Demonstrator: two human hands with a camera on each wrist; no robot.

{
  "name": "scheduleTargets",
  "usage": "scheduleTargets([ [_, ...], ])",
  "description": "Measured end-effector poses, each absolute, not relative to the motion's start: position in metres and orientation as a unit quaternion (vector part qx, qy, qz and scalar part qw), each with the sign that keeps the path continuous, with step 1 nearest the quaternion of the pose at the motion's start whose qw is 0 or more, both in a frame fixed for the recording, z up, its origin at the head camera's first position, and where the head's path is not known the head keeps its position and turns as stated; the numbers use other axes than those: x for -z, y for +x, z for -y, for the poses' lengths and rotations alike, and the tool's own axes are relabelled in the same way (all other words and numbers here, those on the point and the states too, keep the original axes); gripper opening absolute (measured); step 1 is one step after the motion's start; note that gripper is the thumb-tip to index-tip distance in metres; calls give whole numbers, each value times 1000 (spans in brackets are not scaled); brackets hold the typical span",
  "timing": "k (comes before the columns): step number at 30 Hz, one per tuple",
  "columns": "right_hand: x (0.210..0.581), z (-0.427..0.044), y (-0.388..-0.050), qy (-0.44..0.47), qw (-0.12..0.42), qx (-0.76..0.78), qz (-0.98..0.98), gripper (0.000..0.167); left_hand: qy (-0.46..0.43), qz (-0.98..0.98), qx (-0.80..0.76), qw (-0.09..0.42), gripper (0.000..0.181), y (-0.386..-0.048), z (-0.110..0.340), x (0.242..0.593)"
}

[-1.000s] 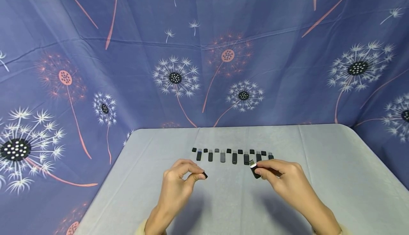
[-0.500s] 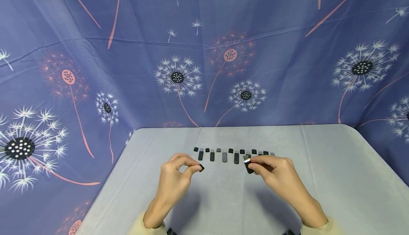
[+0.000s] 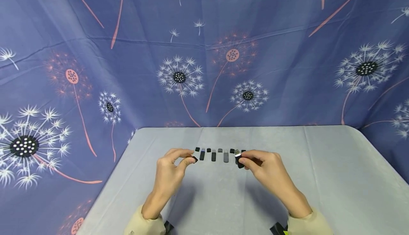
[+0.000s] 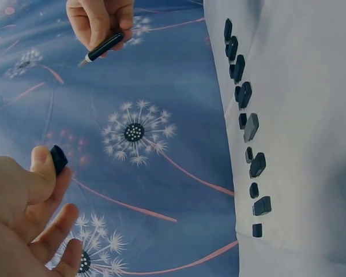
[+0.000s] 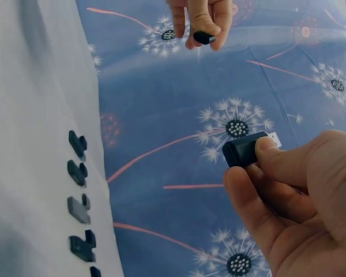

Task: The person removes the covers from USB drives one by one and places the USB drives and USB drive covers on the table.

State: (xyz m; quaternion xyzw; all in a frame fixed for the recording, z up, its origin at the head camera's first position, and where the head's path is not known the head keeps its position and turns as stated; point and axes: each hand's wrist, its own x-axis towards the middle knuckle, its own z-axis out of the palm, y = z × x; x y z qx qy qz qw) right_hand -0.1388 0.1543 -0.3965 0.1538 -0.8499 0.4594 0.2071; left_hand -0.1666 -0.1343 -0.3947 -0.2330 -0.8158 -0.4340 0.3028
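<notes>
In the head view my left hand (image 3: 170, 169) pinches a small black USB stick cap (image 4: 59, 159) between thumb and forefinger; its other fingers are spread loosely in the left wrist view. My right hand (image 3: 271, 171) holds a black USB stick (image 5: 242, 150) by thumb and fingers, its bare metal plug (image 3: 237, 152) tilted up and away. Both hands are raised above the table, apart from each other. Behind them lies a row of uncapped sticks, among them a grey USB stick (image 3: 226, 156) and a black USB stick (image 3: 213, 156). The right hand hides part of this row.
Each stick in the row has a loose cap beyond its plug, such as a grey cap (image 3: 220, 150). A pale cloth covers the table (image 3: 217, 199). Blue dandelion-print fabric (image 3: 143, 68) hangs behind and at both sides.
Both hands have moved left and farther from me, still holding cap and stick, and the gap between them has narrowed slightly. The right hand now covers more of the row. The head view has shifted a little.
</notes>
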Motion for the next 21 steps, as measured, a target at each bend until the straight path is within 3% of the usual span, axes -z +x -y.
scheduleTargets([
  [8, 384, -142, -149, 165, 202, -460, 849, 9, -270, 785, 429, 357, 15, -178, 138, 390],
  [21, 371, -125, -166, 174, 175, -474, 845, 11, -256, 783, 440, 357, 11, -194, 144, 381],
])
